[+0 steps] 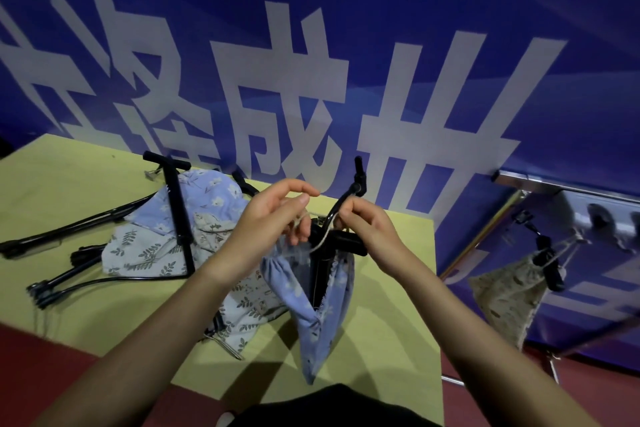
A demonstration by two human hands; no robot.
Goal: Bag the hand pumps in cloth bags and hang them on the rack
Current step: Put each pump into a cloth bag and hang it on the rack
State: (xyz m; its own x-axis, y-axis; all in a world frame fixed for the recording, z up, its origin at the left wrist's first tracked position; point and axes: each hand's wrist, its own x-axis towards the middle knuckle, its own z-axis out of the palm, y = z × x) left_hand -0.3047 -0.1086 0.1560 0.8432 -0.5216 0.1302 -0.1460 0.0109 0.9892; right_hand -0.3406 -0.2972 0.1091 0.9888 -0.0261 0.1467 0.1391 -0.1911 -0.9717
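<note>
Head view: both hands (273, 218) (363, 222) pinch drawstring (320, 243); pump (343, 239) mostly hidden w/in blue bag (322, 319) (grip pinched).

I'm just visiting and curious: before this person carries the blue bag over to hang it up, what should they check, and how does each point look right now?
1. Pump inside blue bag: ok, the pump's black handle and hose stick out of the mouth.
2. Bag mouth drawn closed: not ok, it gapes open.
3. Drawstring in hand: ok, the left hand and right hand both pinch it.
4. Knot tied: cannot tell.
5. Room on the rack: cannot tell; one beige bag hangs there already.
6. More pumps waiting on the table: ok, several lie among spare bags.
</note>
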